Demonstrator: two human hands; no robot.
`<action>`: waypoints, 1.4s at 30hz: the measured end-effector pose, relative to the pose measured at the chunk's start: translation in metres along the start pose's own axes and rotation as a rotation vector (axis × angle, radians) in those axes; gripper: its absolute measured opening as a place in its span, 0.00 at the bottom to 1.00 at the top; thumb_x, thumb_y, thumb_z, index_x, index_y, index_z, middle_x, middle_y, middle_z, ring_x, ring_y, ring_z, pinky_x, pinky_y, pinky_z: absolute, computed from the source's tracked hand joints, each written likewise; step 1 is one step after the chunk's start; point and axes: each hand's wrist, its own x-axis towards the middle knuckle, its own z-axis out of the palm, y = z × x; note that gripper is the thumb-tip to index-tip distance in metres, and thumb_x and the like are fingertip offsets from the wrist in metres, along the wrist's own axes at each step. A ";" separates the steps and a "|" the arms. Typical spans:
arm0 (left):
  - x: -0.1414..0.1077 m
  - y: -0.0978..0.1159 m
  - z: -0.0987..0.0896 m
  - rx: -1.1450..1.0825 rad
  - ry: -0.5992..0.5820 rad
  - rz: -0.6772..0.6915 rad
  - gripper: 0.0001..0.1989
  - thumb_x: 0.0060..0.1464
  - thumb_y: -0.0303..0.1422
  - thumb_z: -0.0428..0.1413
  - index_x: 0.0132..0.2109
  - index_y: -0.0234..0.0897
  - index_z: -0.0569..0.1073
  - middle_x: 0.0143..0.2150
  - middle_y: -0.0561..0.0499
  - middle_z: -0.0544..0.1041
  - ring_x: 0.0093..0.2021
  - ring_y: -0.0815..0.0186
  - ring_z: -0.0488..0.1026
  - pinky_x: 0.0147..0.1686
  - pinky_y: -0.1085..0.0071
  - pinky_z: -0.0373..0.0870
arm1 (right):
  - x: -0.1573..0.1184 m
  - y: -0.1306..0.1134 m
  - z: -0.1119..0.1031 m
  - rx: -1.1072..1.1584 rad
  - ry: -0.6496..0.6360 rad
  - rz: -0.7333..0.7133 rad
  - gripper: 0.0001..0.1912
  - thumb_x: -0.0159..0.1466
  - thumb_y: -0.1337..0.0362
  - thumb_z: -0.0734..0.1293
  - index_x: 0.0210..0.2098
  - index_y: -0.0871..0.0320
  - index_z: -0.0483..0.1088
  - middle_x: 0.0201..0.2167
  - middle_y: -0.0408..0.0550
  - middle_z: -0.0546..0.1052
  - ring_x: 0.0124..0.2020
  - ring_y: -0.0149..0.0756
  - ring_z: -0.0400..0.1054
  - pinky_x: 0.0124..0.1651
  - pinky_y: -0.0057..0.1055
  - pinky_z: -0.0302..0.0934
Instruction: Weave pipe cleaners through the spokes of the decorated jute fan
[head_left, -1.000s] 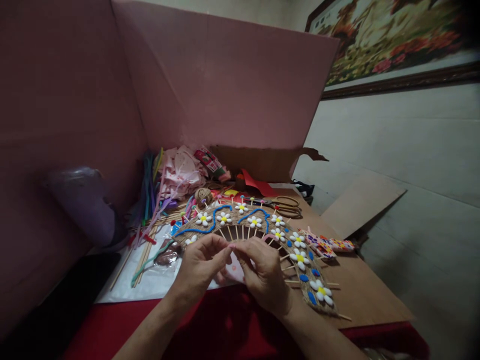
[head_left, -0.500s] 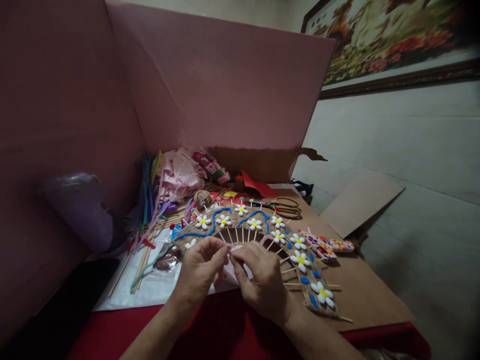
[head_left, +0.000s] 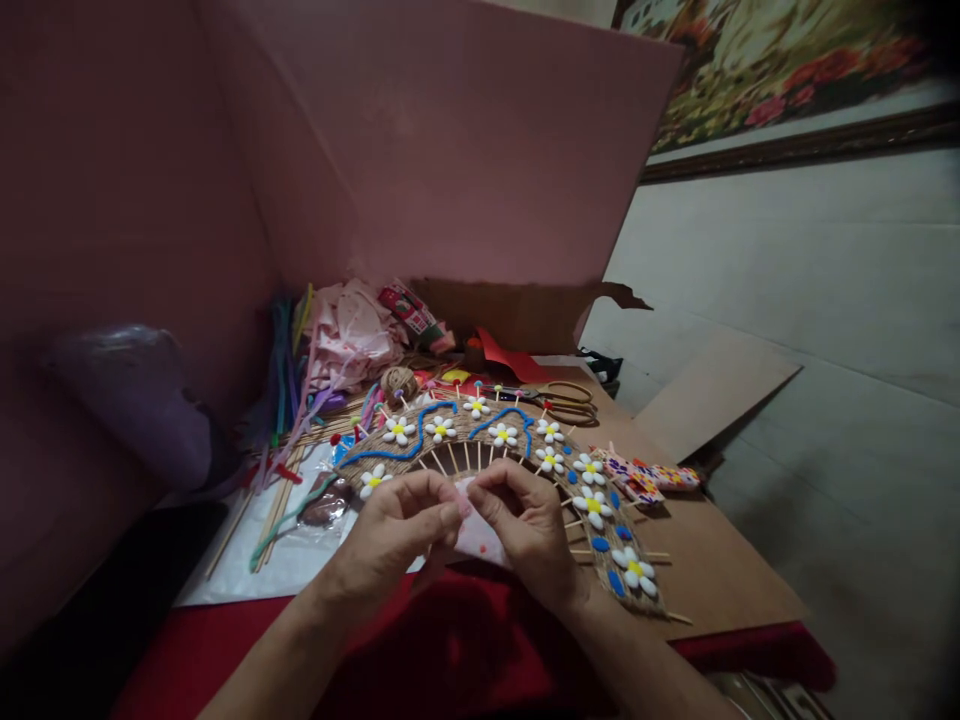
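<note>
My left hand [head_left: 409, 522] and my right hand [head_left: 521, 525] are both closed in a pinch, a little apart, at the near side of a twine fan. Between them hangs a pale pink piece of paper or thin cloth [head_left: 480, 540] with small red dots, its upper edge in my fingers. Behind my hands arches the fan [head_left: 450, 410], woven of brown twine on thin wooden sticks. White flowers with yellow centres, wavy blue lines and blue ovals decorate it, and coloured tips show along its outer edge. My hands hide part of its inner sticks.
Gold-handled scissors [head_left: 570, 392] and a twine ball [head_left: 399, 383] lie beyond the fan. Crumpled pink material [head_left: 352, 325], a tube [head_left: 412, 312] and pipe cleaners [head_left: 283, 370] pile up at back left. A flower-patterned bundle [head_left: 652, 475] rests at right on cardboard [head_left: 735, 585].
My fingers have drawn slightly apart, and more of the dotted pink piece shows between them. The whole view has shifted a little; the fan stays in place on the table.
</note>
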 end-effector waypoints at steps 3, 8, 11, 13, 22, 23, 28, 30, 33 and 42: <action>0.004 -0.005 0.001 -0.067 0.095 0.060 0.11 0.50 0.38 0.58 0.31 0.35 0.67 0.18 0.59 0.65 0.12 0.78 0.56 0.11 0.81 0.51 | -0.002 -0.003 0.004 0.011 -0.076 -0.007 0.08 0.63 0.64 0.62 0.30 0.58 0.70 0.27 0.43 0.72 0.29 0.29 0.66 0.33 0.26 0.60; 0.004 -0.013 0.004 0.167 0.237 0.182 0.11 0.50 0.38 0.58 0.31 0.34 0.68 0.21 0.57 0.66 0.18 0.75 0.61 0.16 0.80 0.58 | -0.006 -0.006 0.006 -0.053 -0.090 -0.062 0.09 0.63 0.66 0.61 0.28 0.58 0.69 0.29 0.44 0.73 0.31 0.30 0.66 0.36 0.27 0.60; 0.003 -0.016 0.006 0.344 0.300 0.291 0.08 0.51 0.36 0.57 0.31 0.35 0.70 0.26 0.53 0.68 0.25 0.72 0.65 0.23 0.77 0.63 | -0.007 -0.005 0.006 -0.095 -0.079 -0.017 0.11 0.63 0.64 0.61 0.25 0.58 0.67 0.24 0.41 0.70 0.26 0.28 0.62 0.30 0.25 0.57; 0.002 -0.017 0.006 0.410 0.323 0.321 0.07 0.52 0.35 0.56 0.32 0.35 0.70 0.27 0.53 0.69 0.26 0.71 0.65 0.24 0.77 0.63 | -0.008 -0.004 0.007 -0.088 -0.071 0.028 0.12 0.63 0.62 0.61 0.25 0.59 0.66 0.20 0.40 0.67 0.22 0.26 0.59 0.26 0.24 0.55; 0.002 -0.020 0.005 0.432 0.308 0.344 0.07 0.55 0.36 0.53 0.33 0.36 0.69 0.26 0.54 0.68 0.22 0.73 0.63 0.21 0.77 0.62 | -0.006 -0.003 0.012 -0.097 -0.039 0.115 0.13 0.65 0.58 0.59 0.34 0.59 0.70 0.22 0.42 0.71 0.18 0.26 0.62 0.20 0.22 0.54; 0.002 -0.020 0.005 0.445 0.314 0.355 0.07 0.55 0.35 0.53 0.34 0.36 0.69 0.27 0.54 0.69 0.22 0.73 0.64 0.21 0.77 0.62 | -0.006 -0.002 0.011 -0.145 -0.032 0.074 0.12 0.65 0.59 0.59 0.34 0.59 0.70 0.23 0.42 0.71 0.20 0.26 0.63 0.21 0.22 0.55; 0.002 -0.020 -0.003 0.644 0.301 0.505 0.07 0.55 0.28 0.51 0.40 0.38 0.73 0.31 0.50 0.74 0.28 0.68 0.70 0.27 0.75 0.66 | -0.005 0.003 0.008 -0.417 -0.027 -0.201 0.08 0.65 0.66 0.58 0.37 0.58 0.69 0.28 0.46 0.75 0.29 0.31 0.69 0.33 0.26 0.61; 0.003 -0.019 -0.006 0.786 0.275 0.565 0.09 0.56 0.26 0.50 0.39 0.38 0.74 0.30 0.50 0.75 0.29 0.68 0.71 0.29 0.74 0.66 | -0.004 0.004 0.007 -0.493 -0.049 -0.270 0.07 0.65 0.68 0.58 0.37 0.58 0.67 0.29 0.47 0.76 0.30 0.32 0.70 0.34 0.27 0.61; 0.003 -0.016 -0.011 0.974 0.238 0.606 0.10 0.56 0.26 0.49 0.38 0.37 0.75 0.29 0.50 0.77 0.29 0.68 0.72 0.31 0.74 0.66 | -0.002 0.007 0.006 -0.606 -0.104 -0.300 0.08 0.66 0.68 0.56 0.37 0.59 0.66 0.29 0.48 0.75 0.30 0.33 0.70 0.34 0.28 0.60; 0.003 -0.010 -0.018 1.276 0.097 0.501 0.12 0.60 0.28 0.45 0.35 0.37 0.73 0.28 0.50 0.77 0.27 0.67 0.73 0.27 0.74 0.63 | 0.002 0.010 -0.001 -0.779 -0.266 -0.327 0.10 0.66 0.71 0.54 0.40 0.59 0.65 0.32 0.49 0.75 0.34 0.36 0.69 0.38 0.31 0.59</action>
